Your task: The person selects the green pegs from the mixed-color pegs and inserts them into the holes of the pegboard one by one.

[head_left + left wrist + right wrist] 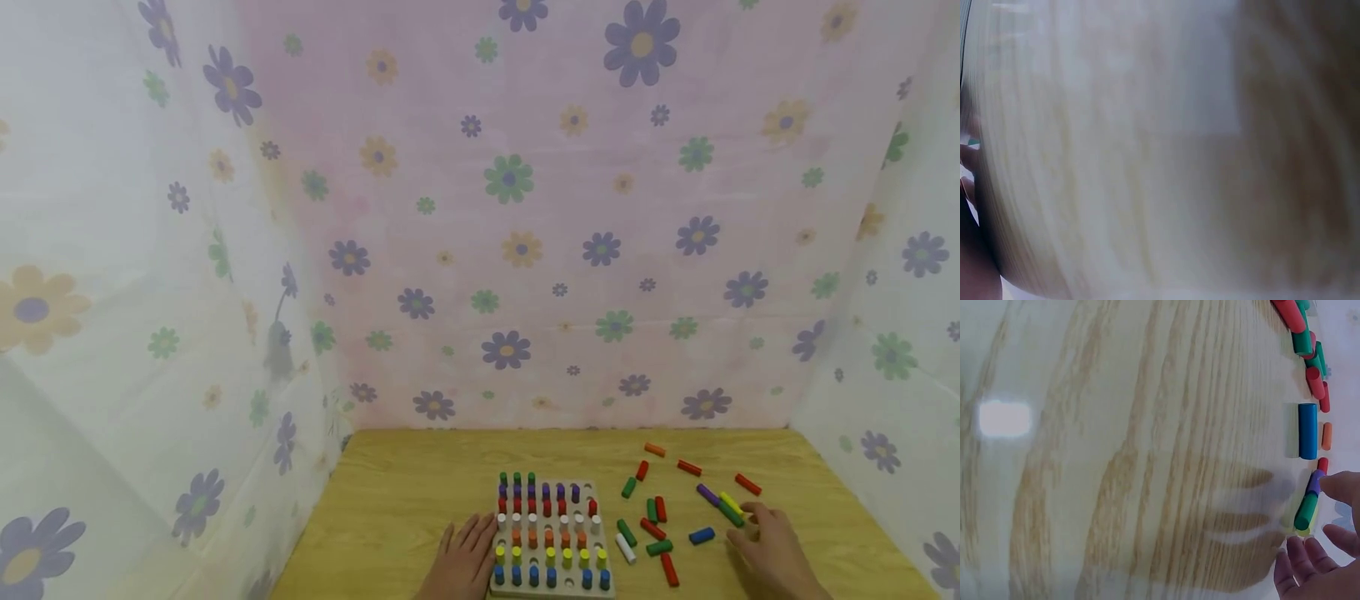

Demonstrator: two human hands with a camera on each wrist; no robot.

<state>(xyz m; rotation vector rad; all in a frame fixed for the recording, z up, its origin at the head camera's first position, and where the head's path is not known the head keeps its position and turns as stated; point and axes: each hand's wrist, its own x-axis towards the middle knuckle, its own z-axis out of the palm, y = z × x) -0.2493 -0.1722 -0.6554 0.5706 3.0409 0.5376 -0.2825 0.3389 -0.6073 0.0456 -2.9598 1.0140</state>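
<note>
Wood-grain table (397, 483) with its supported objects. A pegboard (553, 592) lies flat, midway between the left and right edges. Loose pegs lie on their sides between it and the right edge: an orange peg (655, 450) nearest the far edge, a white peg (626, 548) just beside the board, a blue peg (702, 536), a purple peg (707, 495), and several red pegs (670, 570) and green pegs (659, 547).

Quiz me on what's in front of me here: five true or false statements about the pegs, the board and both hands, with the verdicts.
1. The left hand lies left of the board. True.
2. The right hand holds the loose blue peg. False: it lies on the table, apart from that hand.
3. Three green pegs stand in the back row. True.
4. The loose white peg lies left of the board. False: it lies right of it.
5. The nearest row is blue. True.
</note>
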